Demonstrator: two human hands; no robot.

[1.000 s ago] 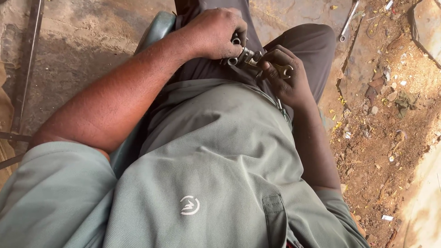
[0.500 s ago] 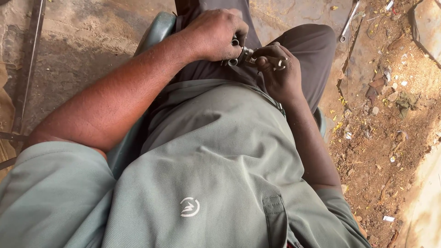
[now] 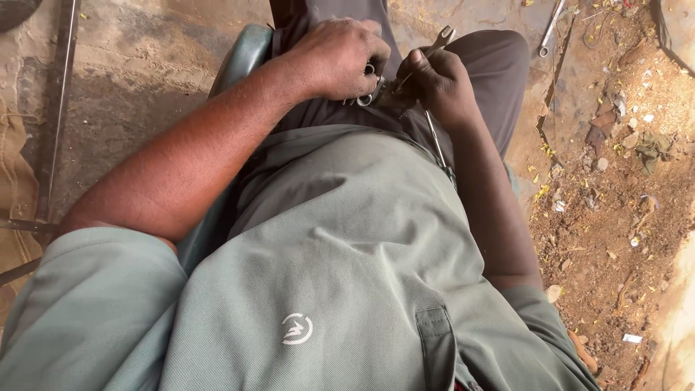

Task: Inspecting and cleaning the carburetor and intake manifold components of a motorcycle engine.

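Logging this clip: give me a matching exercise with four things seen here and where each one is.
Things:
1. left hand
2. right hand
3. spanner on the ground
4. metal bar

Places:
A. far left, on the concrete
B. top right, on bare floor
C. holding a small wrench
D. closed over a small metal part on the lap

Pairs: 1-D, 2-C, 3-B, 4-A

The person wears a grey-green polo shirt [image 3: 347, 275] of pique knit, with short sleeves [image 3: 87, 304] that leave both forearms bare. A small white round emblem [image 3: 297, 329] sits on the chest beside a buttoned placket [image 3: 436, 340]. Dark grey trousers [image 3: 499, 80] cover the legs.
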